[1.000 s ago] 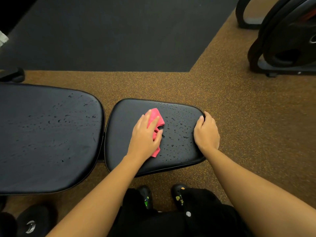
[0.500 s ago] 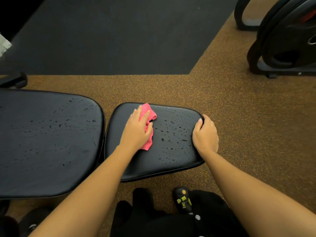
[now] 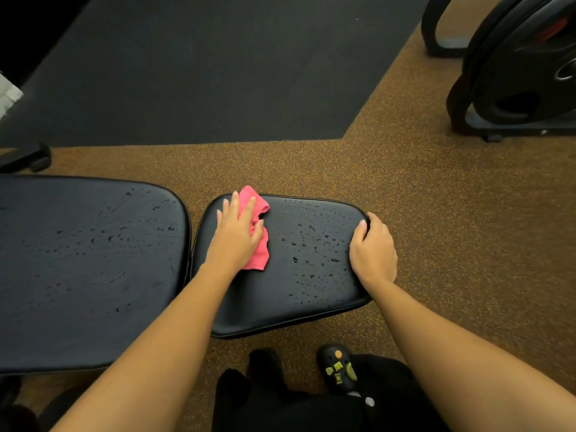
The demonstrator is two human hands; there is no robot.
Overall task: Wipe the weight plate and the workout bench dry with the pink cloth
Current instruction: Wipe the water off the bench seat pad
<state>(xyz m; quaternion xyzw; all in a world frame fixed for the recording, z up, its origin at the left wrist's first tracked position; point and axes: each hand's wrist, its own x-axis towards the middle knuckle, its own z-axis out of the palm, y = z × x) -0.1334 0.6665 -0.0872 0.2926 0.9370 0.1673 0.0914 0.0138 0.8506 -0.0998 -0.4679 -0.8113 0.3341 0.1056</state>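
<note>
The black workout bench has a small seat pad [image 3: 299, 294] in the middle and a larger back pad [image 3: 87, 269] to the left, both dotted with water drops. My left hand [image 3: 235, 236] lies flat on the pink cloth [image 3: 260, 244], pressing it onto the far left corner of the seat pad. My right hand [image 3: 372, 252] grips the seat pad's right edge. Black weight plates [image 3: 526, 63] stand on a rack at the top right, well away from both hands.
Brown speckled floor [image 3: 436, 244] surrounds the bench, with a dark mat [image 3: 202, 67] beyond it. My feet in black shoes [image 3: 338, 366] are below the seat pad. A black bench foot [image 3: 28, 157] sticks out at the left.
My left hand has slid the pink cloth away from me and to the left, from the seat pad's middle to its far left corner. My right hand stays on the right edge.
</note>
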